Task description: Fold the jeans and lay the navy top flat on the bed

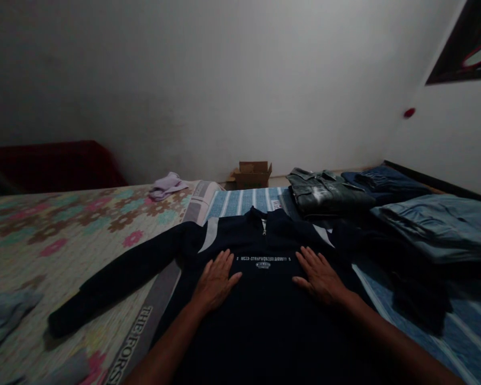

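A dark navy zip-neck sweatshirt (264, 305) lies front up on the bed, its collar pointing away from me. White panels mark its shoulders, and small pale lettering runs across the chest. One sleeve stretches out flat to the left; the other lies bunched on the right. On the left side of the chest rests my left hand (218, 280), palm down with fingers extended. My right hand (318, 275) lies flat on the other side of the lettering, thumb pointing inward. Neither hand grips the cloth.
Folded clothes sit at the right: a dark green jacket (324, 192), blue jeans (385, 182) and a light blue garment (444, 222). A lilac cloth (167, 186) lies on the flowered cover (76, 235). Beyond the bed stands a cardboard box (251, 176) by the wall.
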